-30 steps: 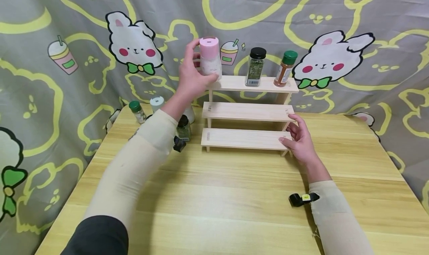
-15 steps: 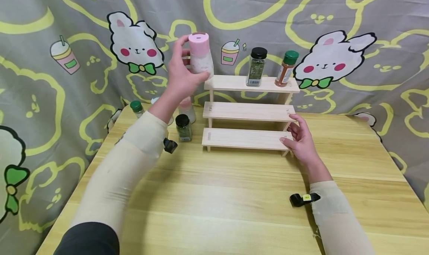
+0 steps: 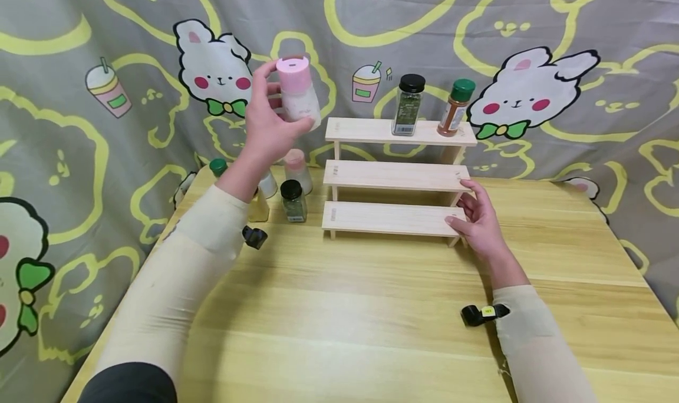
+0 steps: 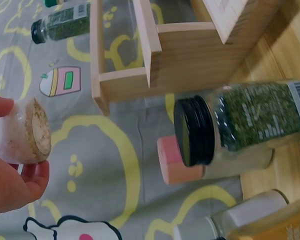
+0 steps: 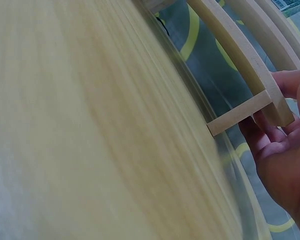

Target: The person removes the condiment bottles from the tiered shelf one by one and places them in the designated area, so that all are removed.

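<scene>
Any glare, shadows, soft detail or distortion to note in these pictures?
Head: pale glare on the table, a soft shadow beside the left arm; left wrist: the near jar has small print too soft to read; right wrist: table grain looks soft, and the rack bows, probably lens distortion, since it looks straight in the head view.

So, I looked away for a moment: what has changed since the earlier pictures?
The left grip has carried the pink-capped bottle leftward, away from the top shelf, and tilted it. Nothing was newly grasped or released. The right grip stays on the rack, and the black-capped jar and green-capped jar stand as before.
</scene>
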The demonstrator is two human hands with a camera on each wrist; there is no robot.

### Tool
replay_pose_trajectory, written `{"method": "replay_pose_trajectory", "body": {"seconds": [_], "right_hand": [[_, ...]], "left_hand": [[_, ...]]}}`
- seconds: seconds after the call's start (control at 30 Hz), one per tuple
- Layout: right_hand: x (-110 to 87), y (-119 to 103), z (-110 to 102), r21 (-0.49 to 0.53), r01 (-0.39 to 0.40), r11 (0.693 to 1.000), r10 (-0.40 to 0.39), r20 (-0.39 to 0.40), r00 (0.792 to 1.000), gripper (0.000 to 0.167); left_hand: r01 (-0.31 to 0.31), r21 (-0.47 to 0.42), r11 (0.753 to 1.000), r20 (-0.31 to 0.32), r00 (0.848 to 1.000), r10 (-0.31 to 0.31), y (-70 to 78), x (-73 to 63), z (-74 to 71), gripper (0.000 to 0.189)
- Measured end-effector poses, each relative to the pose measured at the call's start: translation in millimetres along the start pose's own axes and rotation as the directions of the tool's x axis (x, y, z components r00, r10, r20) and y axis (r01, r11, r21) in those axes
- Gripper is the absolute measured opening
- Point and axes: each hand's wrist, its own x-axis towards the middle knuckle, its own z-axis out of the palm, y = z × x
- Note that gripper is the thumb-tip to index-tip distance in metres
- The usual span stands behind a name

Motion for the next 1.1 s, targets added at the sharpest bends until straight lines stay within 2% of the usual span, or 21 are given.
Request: {"method": "replay_pose_trajectory", "body": {"seconds": [0.43,0.8,1.1], "right_hand": [[0.8,4.9,-2.7,0.006,0.007,1.0,-0.007,0.014,1.0,0.085],[0.5,3.5,-3.2,-0.011,-0.006,1.0,0.006,0.016,1.0,0.085],[1.2,4.6,-3.0,-0.009,0.016,1.0,-0.016,0.023,1.0,0.084]], "left_hand": [[0.026,0.026,0.999,-0.024,0.999,-0.025,-8.7,-7.1,-26.7,0.095],[0.039,0.046,0.998,-0.089,0.995,-0.034,-17.0,-14.8,-55.4,0.095],[0.051,0.071,0.996,-0.124,0.991,-0.042,-26.4,-22.6,-75.6,0.095]]}}
